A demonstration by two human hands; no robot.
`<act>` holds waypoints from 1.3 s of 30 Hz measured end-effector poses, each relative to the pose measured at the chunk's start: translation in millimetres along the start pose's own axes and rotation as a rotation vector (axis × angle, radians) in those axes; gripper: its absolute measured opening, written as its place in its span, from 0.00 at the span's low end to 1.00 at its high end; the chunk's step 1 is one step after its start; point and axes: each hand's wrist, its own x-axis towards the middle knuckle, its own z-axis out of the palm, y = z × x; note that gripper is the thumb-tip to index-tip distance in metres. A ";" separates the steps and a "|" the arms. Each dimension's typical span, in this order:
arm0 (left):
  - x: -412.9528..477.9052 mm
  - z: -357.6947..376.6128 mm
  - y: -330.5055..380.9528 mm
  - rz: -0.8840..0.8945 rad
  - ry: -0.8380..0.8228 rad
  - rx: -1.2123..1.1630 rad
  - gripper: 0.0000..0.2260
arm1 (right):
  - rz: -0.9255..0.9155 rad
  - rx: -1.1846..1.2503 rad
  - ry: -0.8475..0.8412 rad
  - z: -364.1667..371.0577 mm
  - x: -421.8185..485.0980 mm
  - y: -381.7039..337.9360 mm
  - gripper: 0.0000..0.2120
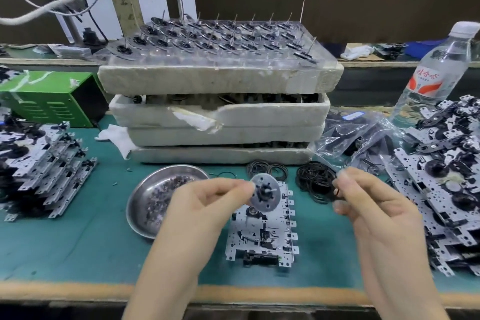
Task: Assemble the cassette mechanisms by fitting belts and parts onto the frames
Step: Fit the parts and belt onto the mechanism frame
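Observation:
My left hand (207, 205) pinches a round metal flywheel (265, 194) with a black hub and a thin shaft, held above the bench. Below it a silver cassette frame (262, 236) lies flat on the green mat. My right hand (374, 205) hovers to the right with thumb and fingers pinched on a thin black belt (336, 192), small and blurred. Loose black belts (315, 180) lie in piles just behind the frame.
A steel dish (145, 215) of small parts sits left of the frame. Stacked foam trays (220, 112), the top one carrying flywheels, stand behind. Frame stacks (44, 166) lie at left, a frame pile (446, 189) at right, plus a water bottle (436, 70) and green box (52, 99).

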 end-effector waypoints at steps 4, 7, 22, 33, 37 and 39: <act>-5.7 -4.2 -11.1 -0.020 0.003 -0.011 0.10 | 0.053 0.056 -0.082 13.2 -17.8 -6.9 0.25; -8.4 -4.5 -10.2 -0.021 -0.031 -0.062 0.12 | 0.015 0.003 -0.129 25.0 -26.3 -8.0 0.18; -12.7 -16.7 -16.9 0.062 -0.049 -0.152 0.12 | -0.218 -0.527 -0.053 34.1 -22.5 -7.1 0.06; -5.5 -16.9 -46.5 0.488 -0.067 0.200 0.05 | 0.555 0.337 -0.583 14.9 -9.0 -19.3 0.08; -0.4 -10.4 -54.9 0.856 0.033 0.471 0.04 | 0.534 0.031 -0.647 11.5 -0.1 -20.7 0.22; 5.4 -7.8 -61.1 0.980 0.056 0.542 0.06 | 0.438 -0.179 -0.702 8.6 6.7 -17.8 0.25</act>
